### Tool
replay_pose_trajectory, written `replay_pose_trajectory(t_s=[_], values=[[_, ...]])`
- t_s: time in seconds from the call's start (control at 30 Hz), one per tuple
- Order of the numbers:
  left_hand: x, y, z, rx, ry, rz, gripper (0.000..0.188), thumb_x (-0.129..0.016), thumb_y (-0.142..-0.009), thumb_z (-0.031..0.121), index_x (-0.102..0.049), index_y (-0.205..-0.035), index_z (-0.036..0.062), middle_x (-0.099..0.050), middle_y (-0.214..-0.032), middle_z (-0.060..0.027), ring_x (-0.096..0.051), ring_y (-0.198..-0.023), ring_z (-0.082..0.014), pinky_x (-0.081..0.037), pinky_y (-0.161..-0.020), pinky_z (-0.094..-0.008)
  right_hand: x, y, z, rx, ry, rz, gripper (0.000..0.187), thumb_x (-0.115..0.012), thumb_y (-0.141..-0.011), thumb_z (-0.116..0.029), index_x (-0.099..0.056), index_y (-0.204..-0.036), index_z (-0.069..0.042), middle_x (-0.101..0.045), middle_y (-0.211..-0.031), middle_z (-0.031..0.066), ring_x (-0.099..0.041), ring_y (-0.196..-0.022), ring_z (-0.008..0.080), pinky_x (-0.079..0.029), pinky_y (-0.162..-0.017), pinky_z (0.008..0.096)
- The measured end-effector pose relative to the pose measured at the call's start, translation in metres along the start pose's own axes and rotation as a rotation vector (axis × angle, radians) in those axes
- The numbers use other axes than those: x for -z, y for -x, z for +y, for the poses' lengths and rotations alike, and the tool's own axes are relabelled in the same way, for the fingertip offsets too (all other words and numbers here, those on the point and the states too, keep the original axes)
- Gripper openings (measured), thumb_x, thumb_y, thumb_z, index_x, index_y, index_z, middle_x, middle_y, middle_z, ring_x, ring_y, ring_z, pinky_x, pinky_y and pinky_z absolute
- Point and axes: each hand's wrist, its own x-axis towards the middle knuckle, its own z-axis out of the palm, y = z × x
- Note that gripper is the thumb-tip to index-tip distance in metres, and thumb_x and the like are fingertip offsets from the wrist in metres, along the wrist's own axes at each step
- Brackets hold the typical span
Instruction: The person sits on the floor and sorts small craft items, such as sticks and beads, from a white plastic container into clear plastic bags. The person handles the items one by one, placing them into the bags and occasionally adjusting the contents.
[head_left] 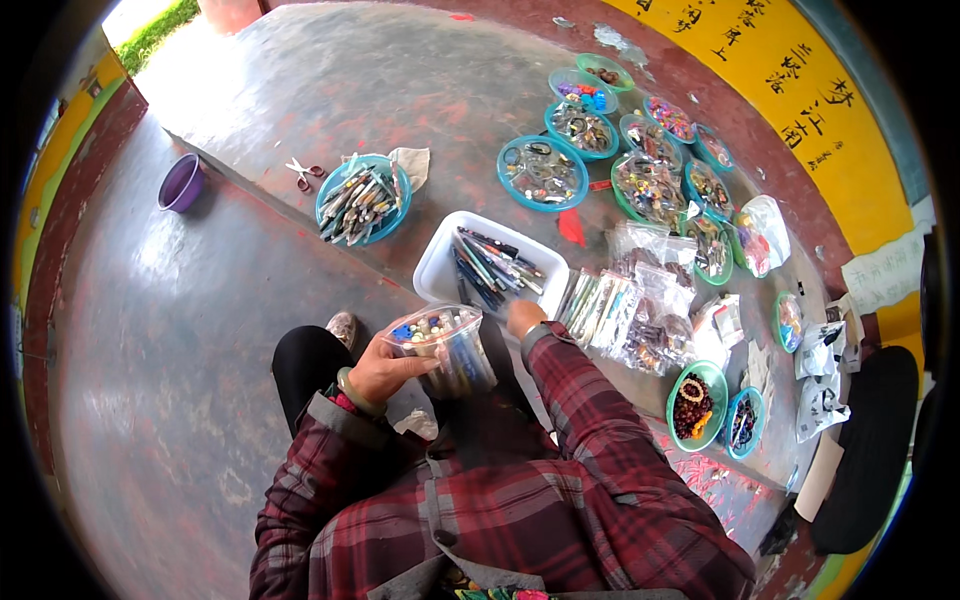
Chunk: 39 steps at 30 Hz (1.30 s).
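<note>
Hands and pens, viewed from above. The left hand [378, 368] grips a clear plastic bag [462, 362] packed with pens, on the near side of a white tub [432, 264]. The right hand [525, 317] is curled at the tub's near edge; its fingertips are hidden, so whether it holds anything cannot be told. Loose pens [497, 262] lie in the tub. To its right are filled clear packets [598, 306]; to its left, a turquoise basin [404, 205] heaped with pens stands near scissors [304, 175], with a purple bowl [181, 186] farther left
</note>
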Motion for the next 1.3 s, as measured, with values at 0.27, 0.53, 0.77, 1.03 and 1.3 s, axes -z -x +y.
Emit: replay_pose_trajectory(t_s=[0.27, 0.53, 0.77, 1.03, 1.3], values=[[-0.001, 0.003, 0.001, 0.011, -0.068, 0.001, 0.06, -0.067, -0.075, -0.006, -0.041, -0.13, -0.0031, -0.057, -0.12, -0.01, -0.056, -0.106, -0.0166, -0.044, -0.094, -0.0314, 0.019, 0.024, -0.004, 0.033, -0.181, 0.233, 0.022, -0.053, -0.077, -0.017, -0.063, -0.091, -0.004, -0.065, -0.084, 0.0198, -0.063, -0.083, 0.0366, -0.049, -0.071, 0.0442], [-0.003, 0.002, 0.0, -0.047, -0.077, -0.058, 0.056, -0.066, -0.077, -0.004, -0.044, -0.129, -0.0023, -0.058, -0.116, -0.0062, -0.056, -0.102, -0.0126, -0.043, -0.092, -0.0279, 0.074, 0.099, 0.027, -0.078, -1.087, 0.45, 0.02, -0.069, -0.078, -0.018, -0.065, -0.092, -0.004, -0.065, -0.068, 0.0064, -0.063, -0.061, 0.0111, -0.047, -0.054, 0.0237], [-0.002, 0.001, -0.003, -0.068, -0.076, -0.119, 0.053, -0.064, -0.08, -0.001, -0.044, -0.129, -0.0018, -0.057, -0.112, -0.0044, -0.054, -0.101, -0.0115, -0.043, -0.091, -0.0283, 0.163, 0.159, 0.013, 0.19, -1.558, 0.681, 0.015, -0.061, -0.088, -0.012, -0.061, -0.099, -0.002, -0.063, -0.085, 0.0041, -0.062, -0.072, 0.0116, -0.05, -0.059, 0.0215], [-0.005, 0.005, 0.0, -0.065, -0.124, -0.126, 0.056, -0.066, -0.08, 0.002, -0.043, -0.13, -0.0013, -0.058, -0.11, -0.0037, -0.054, -0.098, -0.0104, -0.043, -0.089, -0.0274, 0.236, 0.204, -0.066, 0.596, -1.625, 0.715, 0.022, -0.061, -0.087, -0.007, -0.057, -0.108, 0.0, -0.064, -0.086, 0.0067, -0.061, -0.071, 0.0129, -0.051, -0.061, 0.0251], [-0.005, 0.009, 0.005, -0.053, -0.082, -0.188, 0.06, -0.066, -0.08, -0.001, -0.039, -0.133, -0.0033, -0.058, -0.116, -0.0065, -0.056, -0.099, -0.0104, -0.044, -0.091, -0.0268, 0.27, 0.21, -0.127, 0.818, -1.186, 0.536, 0.032, -0.059, -0.089, -0.008, -0.055, -0.119, 0.0, -0.062, -0.089, 0.0047, -0.056, -0.077, 0.0084, -0.047, -0.069, 0.0217]])
